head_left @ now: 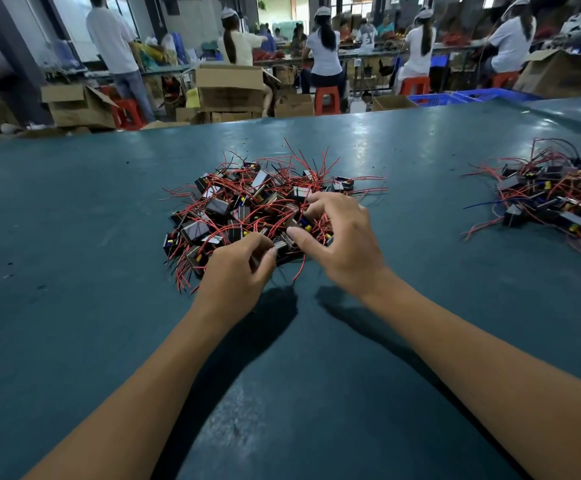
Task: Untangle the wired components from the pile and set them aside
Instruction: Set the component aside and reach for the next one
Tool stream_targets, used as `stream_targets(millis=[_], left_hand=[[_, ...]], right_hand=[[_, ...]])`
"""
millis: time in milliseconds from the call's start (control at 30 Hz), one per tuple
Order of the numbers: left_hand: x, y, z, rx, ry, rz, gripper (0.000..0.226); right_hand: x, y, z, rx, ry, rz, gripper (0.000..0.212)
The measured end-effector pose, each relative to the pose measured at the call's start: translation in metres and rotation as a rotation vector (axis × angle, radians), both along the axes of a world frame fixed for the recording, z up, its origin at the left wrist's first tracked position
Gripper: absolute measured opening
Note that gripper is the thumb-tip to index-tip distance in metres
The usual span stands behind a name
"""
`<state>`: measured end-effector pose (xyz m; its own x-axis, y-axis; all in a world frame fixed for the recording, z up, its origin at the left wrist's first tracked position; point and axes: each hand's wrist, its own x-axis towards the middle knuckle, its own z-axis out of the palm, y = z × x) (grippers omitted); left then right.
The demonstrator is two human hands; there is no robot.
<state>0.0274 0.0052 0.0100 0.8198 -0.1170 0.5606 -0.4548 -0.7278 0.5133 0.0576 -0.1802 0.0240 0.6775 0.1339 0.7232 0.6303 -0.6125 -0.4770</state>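
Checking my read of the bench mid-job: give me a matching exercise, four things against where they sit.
Things:
1. main pile
2. second pile
3. left hand
4. right hand

Places:
A. far right of the table
B. table centre
C. pile's near edge, pinching a part
D. on the pile's right side, fingers curled into the wires

Pairs: 1-B, 2-A, 3-C, 4-D

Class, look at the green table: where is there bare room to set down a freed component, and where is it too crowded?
Bare table lies left of the central pile, between that pile and the second pile at right, and beyond it toward the far edge. Crowded: the pile's near edge, where the left hand and right hand work among red wires.
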Motion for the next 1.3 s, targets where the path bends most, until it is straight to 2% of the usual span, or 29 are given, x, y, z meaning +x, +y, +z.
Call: stream_targets(millis=[200, 333, 433, 633, 767, 1133, 1300], left_hand=[[-0.011, -0.014, 0.011, -0.633, 0.360, -0.417, 0.019], [-0.013, -0.020, 0.009, -0.744, 0.536, -0.420, 0.006], [-0.013, -0.025, 0.006, -0.751, 0.547, -0.346, 0.005], [-0.013, -0.023, 0.011, -0.942, 0.525, -0.249, 0.003], [-0.016, -0.022, 0.008, -0.968, 0.592, -0.289, 0.005], [-0.009, -0.017, 0.000, -0.906, 0.537, -0.243, 0.015], [-0.007, -0.017, 0.001, -1.032, 0.499, -0.199, 0.016]], right_hand=[[-0.015, -0.004, 0.021, -0.311, -0.074, -0.020, 0.040], [-0.033, -0.011, 0.018, -0.452, -0.065, 0.035, 0.037], [-0.039, -0.022, 0.009, -0.540, 0.022, 0.092, 0.042], [-0.041, -0.033, 0.003, -0.179, 0.286, 0.223, 0.007], [-0.039, -0.031, 0.006, 0.005, 0.437, 0.277, 0.015], [-0.036, -0.039, 0.014, -0.007, 0.626, 0.293, 0.015], [-0.042, -0.036, 0.011, 0.023, 0.666, 0.369, 0.014]])
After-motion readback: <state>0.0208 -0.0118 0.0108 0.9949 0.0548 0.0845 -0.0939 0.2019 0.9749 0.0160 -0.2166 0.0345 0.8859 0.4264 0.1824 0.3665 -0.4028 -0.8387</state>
